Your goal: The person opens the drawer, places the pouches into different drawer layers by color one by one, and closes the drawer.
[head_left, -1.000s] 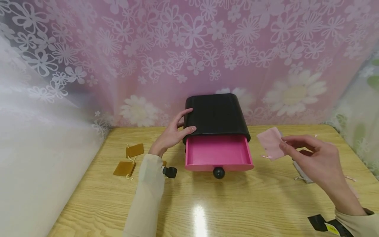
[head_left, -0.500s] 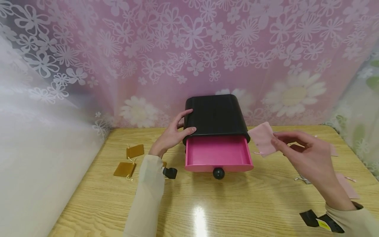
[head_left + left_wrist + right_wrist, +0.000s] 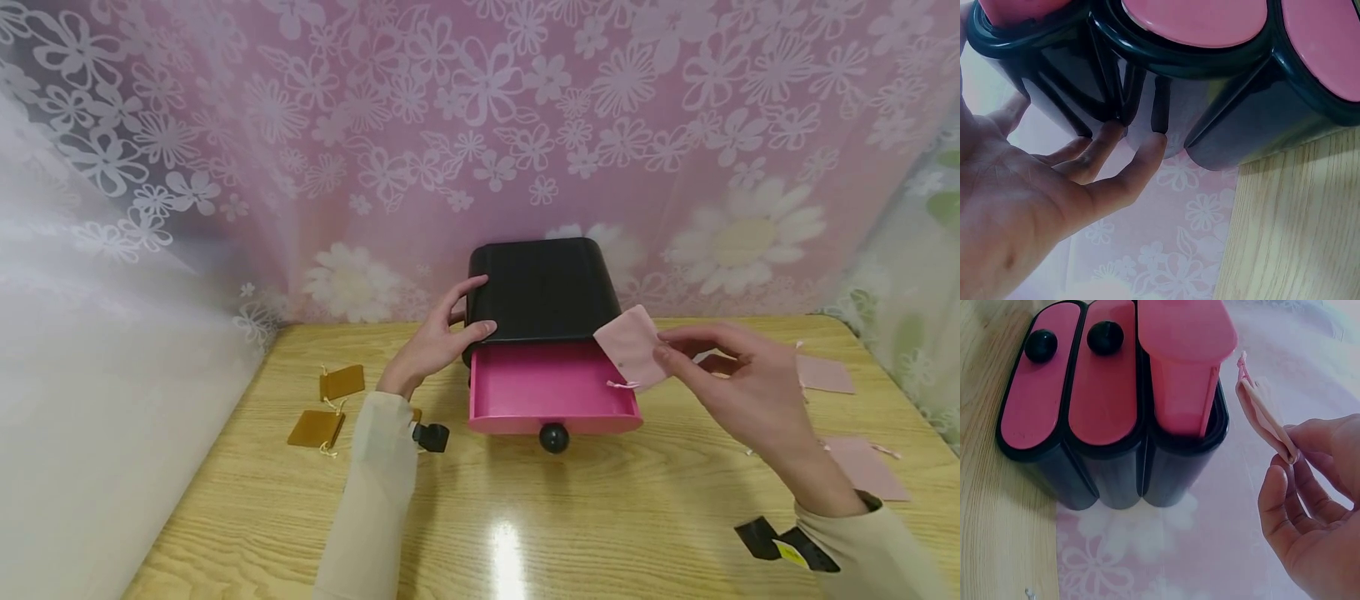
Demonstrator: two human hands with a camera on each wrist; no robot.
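In the head view a black cabinet [image 3: 547,287] stands at the table's back edge, its pink top drawer [image 3: 551,379] pulled out and bare inside. My left hand [image 3: 429,343] rests on the cabinet's left edge, thumb and index fingertip on top; in the left wrist view other fingertips [image 3: 1157,140] touch its ribbed side. Between thumb and fingers my right hand [image 3: 750,396] pinches a small pink drawstring pouch [image 3: 632,346] by one end. The pouch is tilted, its cord end overlapping the drawer's right side in the head view, and appears above drawer height in the right wrist view.
Two brown drawstring pouches [image 3: 317,427] lie on the left of the wooden table [image 3: 465,517], another partly behind my left wrist. More pink pouches [image 3: 866,468] lie at the right. Two lower drawers [image 3: 1105,387] with black knobs are closed. A flowered curtain [image 3: 480,150] hangs behind.
My right hand has carried the pink pouch leftward, from beside the cabinet to the open drawer's right side. My left hand and the drawer stay where they were.
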